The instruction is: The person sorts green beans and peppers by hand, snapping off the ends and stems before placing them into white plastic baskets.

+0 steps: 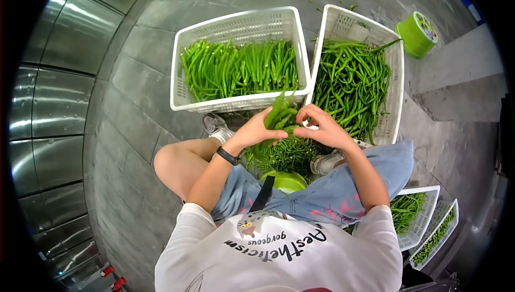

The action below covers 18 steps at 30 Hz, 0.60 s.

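Note:
My left hand (254, 131) is closed around a small bunch of long green chili peppers (279, 112), which point up and away from me. Close beside it, my right hand (325, 130) has thumb and fingers pinched at the end of one of these peppers; the exact contact is too small to make out. Below both hands lies a pile of thin green stems or small peppers (292, 155), partly hidden by my hands. Ahead on the left, a white crate (236, 102) holds peppers in neat rows. Loosely heaped peppers (351, 77) fill the white crate (397, 99) on the right.
Between my legs is a bright green plastic object (289, 181). A green stool (417, 35) stands by a concrete block (456, 72). Two smaller white baskets (431, 206) with green peppers are at my right. Metal cabinets (59, 158) line the left side.

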### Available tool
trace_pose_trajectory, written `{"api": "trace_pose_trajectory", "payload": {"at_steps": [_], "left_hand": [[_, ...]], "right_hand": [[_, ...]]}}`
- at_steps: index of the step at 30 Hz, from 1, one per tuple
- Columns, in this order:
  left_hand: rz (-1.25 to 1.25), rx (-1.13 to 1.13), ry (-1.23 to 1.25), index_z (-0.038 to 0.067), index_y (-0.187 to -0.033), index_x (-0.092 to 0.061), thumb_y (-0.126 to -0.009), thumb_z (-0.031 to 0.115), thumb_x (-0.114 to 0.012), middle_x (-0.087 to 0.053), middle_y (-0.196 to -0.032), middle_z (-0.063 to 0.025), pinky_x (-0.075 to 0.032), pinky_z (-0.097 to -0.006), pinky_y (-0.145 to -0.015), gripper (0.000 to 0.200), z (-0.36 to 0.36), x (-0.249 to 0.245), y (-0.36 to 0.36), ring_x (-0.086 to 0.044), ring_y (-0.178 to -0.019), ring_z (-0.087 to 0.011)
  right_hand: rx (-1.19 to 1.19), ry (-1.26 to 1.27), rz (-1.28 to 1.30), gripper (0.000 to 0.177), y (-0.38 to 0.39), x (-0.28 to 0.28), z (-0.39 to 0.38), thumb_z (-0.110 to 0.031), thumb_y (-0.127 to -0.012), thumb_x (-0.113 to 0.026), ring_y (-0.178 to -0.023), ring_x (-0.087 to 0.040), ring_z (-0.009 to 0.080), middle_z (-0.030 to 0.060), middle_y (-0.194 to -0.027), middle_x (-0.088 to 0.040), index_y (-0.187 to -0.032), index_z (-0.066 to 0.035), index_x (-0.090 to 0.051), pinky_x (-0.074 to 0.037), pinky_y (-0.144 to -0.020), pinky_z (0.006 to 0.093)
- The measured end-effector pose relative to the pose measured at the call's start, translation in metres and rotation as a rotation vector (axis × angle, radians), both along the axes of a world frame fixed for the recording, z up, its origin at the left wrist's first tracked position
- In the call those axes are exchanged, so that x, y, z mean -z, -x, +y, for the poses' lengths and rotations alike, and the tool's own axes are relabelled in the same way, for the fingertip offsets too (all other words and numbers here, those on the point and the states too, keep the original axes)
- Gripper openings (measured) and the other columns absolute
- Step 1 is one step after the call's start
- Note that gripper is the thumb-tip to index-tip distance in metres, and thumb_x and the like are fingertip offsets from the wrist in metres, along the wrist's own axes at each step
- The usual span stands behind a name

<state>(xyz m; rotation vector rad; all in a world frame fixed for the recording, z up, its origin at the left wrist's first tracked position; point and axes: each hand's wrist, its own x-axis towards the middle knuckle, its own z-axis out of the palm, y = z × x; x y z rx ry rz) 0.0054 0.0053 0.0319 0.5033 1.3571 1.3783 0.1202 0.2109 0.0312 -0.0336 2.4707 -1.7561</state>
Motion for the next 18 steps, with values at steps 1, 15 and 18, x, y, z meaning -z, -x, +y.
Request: {"api": "trace_pose_trajectory", "payload": {"at_steps": [1,15,18], "left_hand": [[0.007,0.029,-0.004,0.002,-0.123,-0.045,-0.078,0.007,-0.073,-0.058,-0.088,-0.0037,-0.048,-0.0250,-0.057,0.054,0.001,0.003,-0.003,-0.057,-0.068,-0.0105],[-0.062,-0.008,-0.032,0.001,-0.123,-0.047,-0.086,0.015,-0.066,-0.059,-0.098,-0.0040,-0.051,-0.0264,-0.061,0.044,0.003,0.004,-0.006,-0.056,-0.072,-0.0113],[-0.123,0.060,-0.117,0.002,-0.124,-0.047,-0.085,0.014,-0.067,-0.059,-0.096,-0.0036,-0.051,-0.0260,-0.061,0.045,-0.005,0.011,-0.006,-0.056,-0.071,-0.0113]], "right_hand": [[-0.022,0.022,-0.065,0.028,0.003,-0.002,-0.002,-0.025,-0.084,-0.068,-0.085,-0.056,0.0135,0.0056,-0.094,-0.056,-0.101,-0.005,-0.059,-0.047,-0.072,0.0276],[0.145,0.762,-0.355,0.010,0.007,0.024,-0.008,-0.011,-0.091,-0.057,-0.085,-0.059,0.0104,0.0006,-0.091,-0.062,-0.097,-0.003,-0.060,-0.047,-0.078,0.0254],[0.043,1.279,-0.338,0.014,0.000,0.044,-0.012,-0.009,-0.091,-0.057,-0.090,-0.061,0.0162,0.0063,-0.099,-0.063,-0.102,-0.001,-0.061,-0.049,-0.085,0.0303]]}}
